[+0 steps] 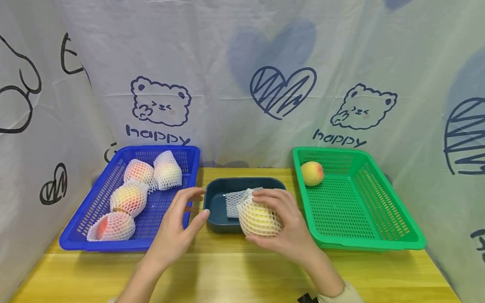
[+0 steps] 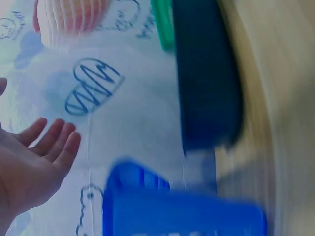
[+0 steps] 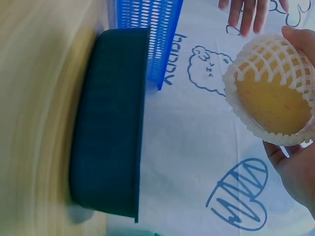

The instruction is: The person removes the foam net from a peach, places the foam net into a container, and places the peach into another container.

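A yellow peach in a white foam net (image 1: 259, 218) is gripped by my right hand (image 1: 287, 223), above the front of the dark teal tray (image 1: 219, 226). In the right wrist view, bare yellow skin shows through the open end of the net on the peach (image 3: 273, 105). My left hand (image 1: 177, 227) holds nothing; its fingers (image 2: 61, 142) are spread and relaxed, between the blue basket (image 1: 173, 243) and the tray. Inside the tray lies a loose white foam net (image 1: 233, 205), partly hidden behind the held peach.
Several netted peaches (image 1: 128, 199) lie in the blue basket at left. The green basket (image 1: 362, 243) at right has one bare peach (image 1: 312, 173) in its back left corner. All stand on a wooden table (image 1: 227, 277), with a patterned cloth (image 1: 233, 125) hanging behind.
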Action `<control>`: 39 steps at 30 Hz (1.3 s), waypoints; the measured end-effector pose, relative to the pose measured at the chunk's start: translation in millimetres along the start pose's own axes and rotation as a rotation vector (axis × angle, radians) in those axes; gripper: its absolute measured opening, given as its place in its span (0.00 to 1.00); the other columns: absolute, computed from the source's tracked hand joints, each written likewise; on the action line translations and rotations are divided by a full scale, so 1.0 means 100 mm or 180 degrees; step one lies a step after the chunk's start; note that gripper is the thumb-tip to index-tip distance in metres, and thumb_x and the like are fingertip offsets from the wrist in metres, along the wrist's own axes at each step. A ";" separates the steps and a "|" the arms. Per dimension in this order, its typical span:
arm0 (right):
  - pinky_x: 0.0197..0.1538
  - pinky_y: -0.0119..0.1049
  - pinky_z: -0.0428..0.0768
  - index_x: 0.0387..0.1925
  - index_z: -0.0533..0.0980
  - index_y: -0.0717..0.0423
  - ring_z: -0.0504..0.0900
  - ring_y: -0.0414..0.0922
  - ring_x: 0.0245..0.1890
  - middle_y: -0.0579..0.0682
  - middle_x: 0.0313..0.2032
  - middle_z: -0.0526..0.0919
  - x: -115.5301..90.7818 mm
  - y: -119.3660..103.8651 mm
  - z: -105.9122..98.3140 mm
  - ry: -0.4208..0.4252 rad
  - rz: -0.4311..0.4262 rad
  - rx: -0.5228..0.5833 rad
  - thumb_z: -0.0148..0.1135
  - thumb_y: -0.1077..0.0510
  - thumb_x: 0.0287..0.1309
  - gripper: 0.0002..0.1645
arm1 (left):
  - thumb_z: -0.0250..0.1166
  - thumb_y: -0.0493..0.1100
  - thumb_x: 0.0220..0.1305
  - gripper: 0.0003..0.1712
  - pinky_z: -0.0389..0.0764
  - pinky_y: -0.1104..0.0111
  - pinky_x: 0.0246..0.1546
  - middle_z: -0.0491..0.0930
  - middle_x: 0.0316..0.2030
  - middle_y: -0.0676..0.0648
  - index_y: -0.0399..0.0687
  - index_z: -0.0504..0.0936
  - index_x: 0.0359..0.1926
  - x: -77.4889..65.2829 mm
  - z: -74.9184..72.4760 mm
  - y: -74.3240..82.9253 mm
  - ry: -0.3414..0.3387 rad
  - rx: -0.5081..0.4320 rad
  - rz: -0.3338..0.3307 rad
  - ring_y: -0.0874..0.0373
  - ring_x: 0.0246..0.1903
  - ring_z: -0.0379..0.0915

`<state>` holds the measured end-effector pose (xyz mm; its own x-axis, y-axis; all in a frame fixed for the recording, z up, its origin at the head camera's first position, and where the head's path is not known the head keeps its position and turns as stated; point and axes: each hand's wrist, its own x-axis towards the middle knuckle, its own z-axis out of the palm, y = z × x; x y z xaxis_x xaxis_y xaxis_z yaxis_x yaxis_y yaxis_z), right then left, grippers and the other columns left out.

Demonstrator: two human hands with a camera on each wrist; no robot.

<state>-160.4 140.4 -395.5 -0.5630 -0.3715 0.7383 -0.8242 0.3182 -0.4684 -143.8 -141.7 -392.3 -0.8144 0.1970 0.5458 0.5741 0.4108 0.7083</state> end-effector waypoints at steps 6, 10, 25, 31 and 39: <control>0.66 0.43 0.70 0.61 0.76 0.54 0.70 0.52 0.63 0.51 0.62 0.79 0.09 -0.01 0.06 0.0036 -0.0212 -0.0045 0.90 0.58 0.30 0.50 | 0.62 0.44 0.75 0.31 0.78 0.56 0.62 0.71 0.69 0.41 0.44 0.65 0.74 0.15 0.24 0.13 -0.0540 -0.0987 -0.0568 0.42 0.65 0.71; 0.65 0.43 0.73 0.61 0.76 0.55 0.71 0.53 0.62 0.51 0.61 0.80 0.12 0.00 0.10 0.0059 -0.0304 -0.0116 0.91 0.58 0.29 0.51 | 0.63 0.47 0.75 0.35 0.80 0.57 0.59 0.67 0.71 0.38 0.44 0.62 0.75 0.22 0.36 0.18 -0.0821 -0.1307 -0.0953 0.41 0.65 0.71; 0.69 0.47 0.71 0.62 0.75 0.58 0.73 0.58 0.61 0.55 0.61 0.80 0.15 0.07 0.24 -0.0044 -0.0690 -0.0207 0.90 0.56 0.32 0.51 | 0.72 0.48 0.66 0.42 0.86 0.61 0.45 0.77 0.56 0.38 0.43 0.62 0.73 0.27 0.58 0.19 -0.0996 -0.1379 -0.1130 0.50 0.49 0.81; 0.69 0.47 0.69 0.61 0.75 0.60 0.73 0.58 0.61 0.56 0.61 0.80 0.15 0.08 0.25 -0.0043 -0.0742 -0.0227 0.90 0.56 0.30 0.52 | 0.72 0.49 0.66 0.40 0.87 0.62 0.42 0.78 0.55 0.36 0.40 0.64 0.71 0.27 0.60 0.15 -0.0935 -0.1431 -0.1173 0.50 0.47 0.82; 0.71 0.48 0.69 0.64 0.74 0.59 0.71 0.57 0.64 0.56 0.65 0.77 0.15 0.07 0.24 -0.0140 -0.0614 -0.0265 0.91 0.55 0.30 0.55 | 0.74 0.46 0.64 0.36 0.87 0.61 0.39 0.79 0.52 0.38 0.44 0.68 0.68 0.27 0.58 0.16 -0.0790 -0.1474 -0.1227 0.51 0.44 0.83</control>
<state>-176.0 116.4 -399.7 -0.3989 -0.4697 0.7876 -0.9101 0.3079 -0.2774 -161.4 -78.1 -392.2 -0.9328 0.3346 0.1337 0.1687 0.0779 0.9826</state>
